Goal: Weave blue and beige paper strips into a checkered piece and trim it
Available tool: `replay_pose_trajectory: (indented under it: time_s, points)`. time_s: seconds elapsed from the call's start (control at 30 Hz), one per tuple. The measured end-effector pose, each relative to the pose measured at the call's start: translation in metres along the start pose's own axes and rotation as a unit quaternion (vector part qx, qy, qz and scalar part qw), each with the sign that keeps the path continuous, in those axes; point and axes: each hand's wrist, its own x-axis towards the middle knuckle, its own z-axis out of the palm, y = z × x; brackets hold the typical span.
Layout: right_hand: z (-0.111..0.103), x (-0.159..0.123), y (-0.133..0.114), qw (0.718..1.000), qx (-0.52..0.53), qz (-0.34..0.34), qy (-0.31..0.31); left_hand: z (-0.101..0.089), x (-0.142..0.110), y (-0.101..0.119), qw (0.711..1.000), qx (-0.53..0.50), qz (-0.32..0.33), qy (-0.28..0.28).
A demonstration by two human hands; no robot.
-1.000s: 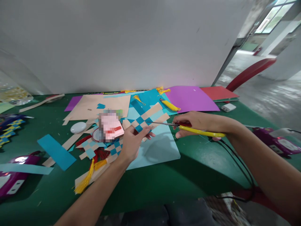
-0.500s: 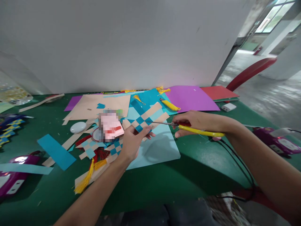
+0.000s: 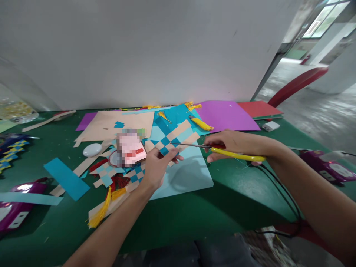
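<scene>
Between the thumb and fingers of my left hand [image 3: 156, 167] is a woven paper piece [image 3: 166, 142], checked in blue and peach with loose strip ends sticking out at the top and right. My right hand [image 3: 236, 142] grips yellow-handled scissors [image 3: 236, 155]. Their blades point left and lie against the woven piece near its blue squares; whether they are parted I cannot make out. Beneath both hands a light blue sheet [image 3: 191, 178] lies on the green table. Left of my left hand are a phone [image 3: 132, 150] and another woven piece [image 3: 107, 172].
A yellow utility knife [image 3: 200, 123] and a yellow tassel [image 3: 164, 117] lie behind the woven piece. Purple card [image 3: 225, 115] and red card [image 3: 260, 109] spread at the back right. Purple power strips [image 3: 22, 207] sit toward both sides. A grey partition [image 3: 155, 55] rises behind the table.
Both hands, the scissors and the woven piece hold nearly the same place. Only a very slight shift of the whole view shows.
</scene>
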Motion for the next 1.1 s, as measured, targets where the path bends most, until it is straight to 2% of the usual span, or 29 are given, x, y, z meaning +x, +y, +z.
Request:
replay_pose_trajectory:
  time_s: [0.27, 1.1]
  points:
    - [0.0001, 0.0000, -0.0004, 1.000, 0.000, 0.009, 0.010, -0.0015, -0.0002, 0.0002, 1.000, -0.009, 0.010, -0.013]
    - [0.0000, 0.0009, -0.0006, 1.000, -0.005, 0.013, 0.018, -0.0005, 0.0019, -0.0021, 1.000, -0.021, -0.016, 0.007]
